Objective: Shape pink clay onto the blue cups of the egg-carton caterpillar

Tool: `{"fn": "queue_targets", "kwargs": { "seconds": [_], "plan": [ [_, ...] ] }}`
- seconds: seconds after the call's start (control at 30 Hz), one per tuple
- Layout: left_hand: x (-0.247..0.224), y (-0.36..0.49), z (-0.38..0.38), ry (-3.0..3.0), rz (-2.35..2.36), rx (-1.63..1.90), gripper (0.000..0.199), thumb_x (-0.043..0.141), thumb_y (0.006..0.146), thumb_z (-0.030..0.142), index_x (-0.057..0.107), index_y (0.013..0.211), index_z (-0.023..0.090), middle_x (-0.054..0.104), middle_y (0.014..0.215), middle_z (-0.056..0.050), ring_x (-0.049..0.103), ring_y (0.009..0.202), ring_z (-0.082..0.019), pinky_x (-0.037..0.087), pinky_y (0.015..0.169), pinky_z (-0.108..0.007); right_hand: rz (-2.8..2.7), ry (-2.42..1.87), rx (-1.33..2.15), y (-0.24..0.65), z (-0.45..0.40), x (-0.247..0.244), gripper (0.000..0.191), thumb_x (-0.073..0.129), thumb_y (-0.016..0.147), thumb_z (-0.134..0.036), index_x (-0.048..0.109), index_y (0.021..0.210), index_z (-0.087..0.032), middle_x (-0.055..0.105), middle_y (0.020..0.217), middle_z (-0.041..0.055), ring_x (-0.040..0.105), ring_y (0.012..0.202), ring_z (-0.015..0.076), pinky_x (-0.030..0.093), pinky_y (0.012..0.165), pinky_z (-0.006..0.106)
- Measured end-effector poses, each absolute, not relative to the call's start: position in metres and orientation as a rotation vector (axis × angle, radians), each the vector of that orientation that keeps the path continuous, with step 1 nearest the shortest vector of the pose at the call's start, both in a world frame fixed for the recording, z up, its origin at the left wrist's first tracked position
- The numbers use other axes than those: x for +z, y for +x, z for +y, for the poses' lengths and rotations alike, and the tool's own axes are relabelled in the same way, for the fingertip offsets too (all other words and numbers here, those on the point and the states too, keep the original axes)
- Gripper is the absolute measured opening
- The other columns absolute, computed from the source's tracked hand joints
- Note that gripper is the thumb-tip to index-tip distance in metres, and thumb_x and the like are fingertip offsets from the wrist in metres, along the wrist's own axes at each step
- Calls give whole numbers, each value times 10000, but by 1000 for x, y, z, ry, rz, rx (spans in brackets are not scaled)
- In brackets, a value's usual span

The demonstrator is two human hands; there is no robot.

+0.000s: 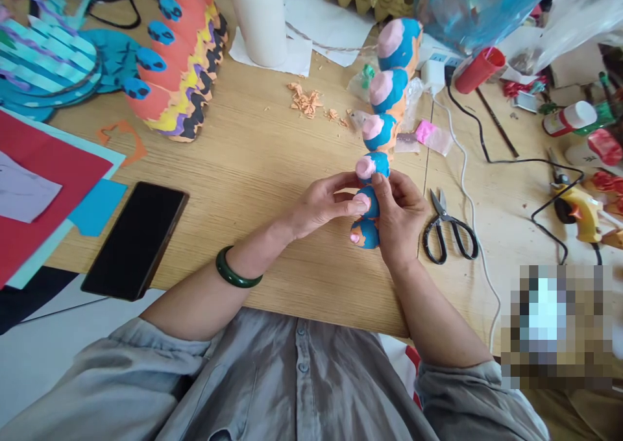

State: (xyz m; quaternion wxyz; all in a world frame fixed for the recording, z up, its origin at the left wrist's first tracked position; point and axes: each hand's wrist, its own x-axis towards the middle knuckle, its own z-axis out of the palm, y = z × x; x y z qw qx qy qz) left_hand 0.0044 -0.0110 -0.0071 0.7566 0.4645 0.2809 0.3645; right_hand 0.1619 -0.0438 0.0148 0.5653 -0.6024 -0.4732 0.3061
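Observation:
A row of blue-and-orange painted humps with pink tips [387, 91], likely a moulded egg-carton strip, stands along the wooden table [272, 175] and runs away from me. My left hand [324, 204] pinches a pink tip near the row's near end between thumb and fingers. My right hand [399, 217] wraps the same end from the other side, its fingers over a blue hump. That hump is partly hidden by both hands. A green bangle [238, 267] circles my left wrist.
Black-handled scissors [450, 233] lie right of my right hand, and a black phone [136, 240] lies far left. A similar painted strip [175, 58], orange shavings [304, 100], a yellow glue gun [579, 211], red card [48, 181] and cables surround the work.

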Motion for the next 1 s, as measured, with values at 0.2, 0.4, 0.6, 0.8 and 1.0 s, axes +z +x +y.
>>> {"fn": "queue_targets", "kwargs": {
  "seconds": [0.2,0.4,0.6,0.8,1.0],
  "plan": [
    [-10,5,-13,1034,654,790,641,926,782,482,723,1300,164,719,1411,-150,739,1054,-213,613,827,-287,-1139,-1424,737,156,-47,17,333,813,899,-547,805,970,-221,624,690,-40,570,607,113,502,552,257],
    [-7,2,-11,1093,580,766,721,945,778,408,680,1413,195,687,1484,-156,745,1193,-270,646,926,-327,-1090,-1410,761,159,-44,17,392,814,886,-609,800,960,-224,680,741,-18,627,670,133,530,582,265],
    [-3,3,-13,1083,633,794,750,967,754,404,670,1402,172,703,1456,-165,751,1223,-297,651,983,-371,-1093,-1410,770,162,-41,14,419,795,893,-636,804,967,-224,706,788,-7,635,711,137,527,633,277],
    [-2,4,-15,1080,659,799,672,922,813,448,676,1370,163,682,1483,-176,773,1149,-276,652,912,-338,-1100,-1401,757,160,-44,15,354,816,894,-571,807,971,-225,654,734,-30,582,662,120,491,594,263],
    [1,6,-17,1080,657,813,638,908,820,485,678,1320,162,695,1450,-171,766,1129,-255,644,871,-303,-1123,-1427,679,159,-44,14,360,809,893,-586,808,951,-230,576,677,-40,538,622,118,455,550,259]
  ]
}}
